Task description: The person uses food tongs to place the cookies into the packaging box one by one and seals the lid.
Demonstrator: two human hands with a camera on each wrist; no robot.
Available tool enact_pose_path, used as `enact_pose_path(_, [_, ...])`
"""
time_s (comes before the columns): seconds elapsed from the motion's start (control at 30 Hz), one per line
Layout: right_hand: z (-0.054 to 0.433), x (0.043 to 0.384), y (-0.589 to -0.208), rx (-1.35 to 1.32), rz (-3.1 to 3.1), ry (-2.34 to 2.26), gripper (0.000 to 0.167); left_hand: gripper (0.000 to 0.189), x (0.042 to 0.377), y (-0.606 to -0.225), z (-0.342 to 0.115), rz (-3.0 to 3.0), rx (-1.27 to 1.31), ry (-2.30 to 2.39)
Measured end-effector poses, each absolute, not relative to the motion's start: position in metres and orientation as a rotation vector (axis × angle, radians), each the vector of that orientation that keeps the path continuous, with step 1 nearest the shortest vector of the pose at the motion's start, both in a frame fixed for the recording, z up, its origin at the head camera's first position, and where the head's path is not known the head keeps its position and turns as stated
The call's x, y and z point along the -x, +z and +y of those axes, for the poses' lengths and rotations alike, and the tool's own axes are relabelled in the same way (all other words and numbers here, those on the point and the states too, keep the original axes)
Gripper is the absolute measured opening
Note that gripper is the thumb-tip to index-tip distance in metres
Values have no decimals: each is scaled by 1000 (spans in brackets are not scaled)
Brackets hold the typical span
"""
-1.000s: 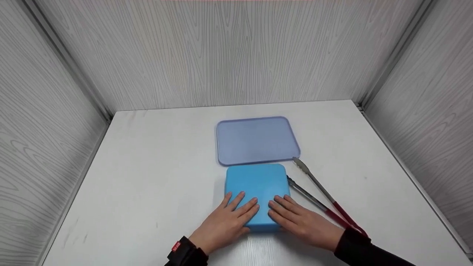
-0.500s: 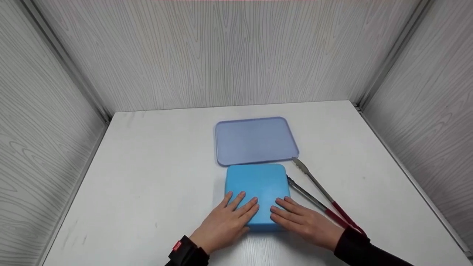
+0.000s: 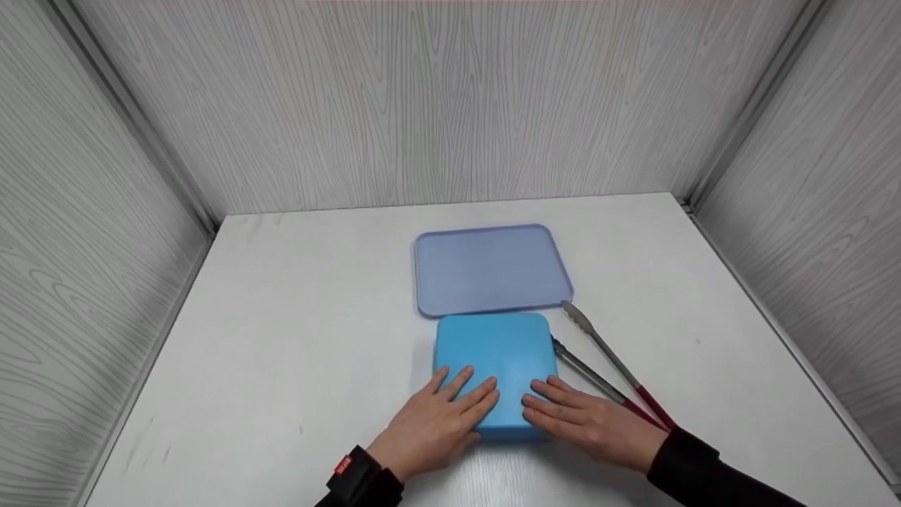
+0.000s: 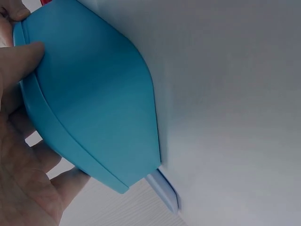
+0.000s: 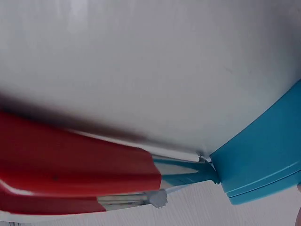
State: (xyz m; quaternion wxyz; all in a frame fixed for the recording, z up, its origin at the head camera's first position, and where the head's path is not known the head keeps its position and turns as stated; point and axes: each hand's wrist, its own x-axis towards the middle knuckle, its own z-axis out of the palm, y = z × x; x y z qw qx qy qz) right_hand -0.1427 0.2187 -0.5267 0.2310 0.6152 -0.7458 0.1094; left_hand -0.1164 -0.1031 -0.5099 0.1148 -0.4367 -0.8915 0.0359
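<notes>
A light-blue square box with a lid [image 3: 496, 341] stands near the front of the table. My left hand [image 3: 431, 426] rests on its front left part, fingers straight and spread over the lid. My right hand [image 3: 595, 426] lies over the front right edge with its fingers straight and close together. The left wrist view shows the thumb [image 4: 21, 61] against the box's wall [image 4: 99, 94], across the lid's seam. Beside the right hand lie metal tongs [image 3: 611, 358] with red handles [image 5: 80, 160], spread apart, one tip close to the box's right side.
A flat lilac-blue tray [image 3: 493, 271] lies just behind the box, and the far tong tip reaches its front right corner. Grey wood-grain walls [image 3: 436, 105] enclose the white table [image 3: 303, 317] at the back and both sides.
The right hand's fingers have slid a little to the right on the lid, toward its edge. The left hand keeps its place on the box.
</notes>
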Motion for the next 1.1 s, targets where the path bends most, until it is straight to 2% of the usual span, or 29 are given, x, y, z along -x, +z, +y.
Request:
enact_pose_path(0.37, [217,146,-533,-1650,-1981,313,37,62,120,-508,-102,-2574,1289,106])
enact_pose_path(0.7, [221,142,-520,-1697,-2104,365,39,62,126,-502,-109,-2647,1334,76])
enact_pose_path(0.9, [225,158,-503,-1621,-2150,417,45,65,141,-488,-123,-2730,1205,-12])
enact_pose_path(1.1, [233,188,-485,-1427,-2229,399,48,64,160,-474,-146,-2767,993,-101])
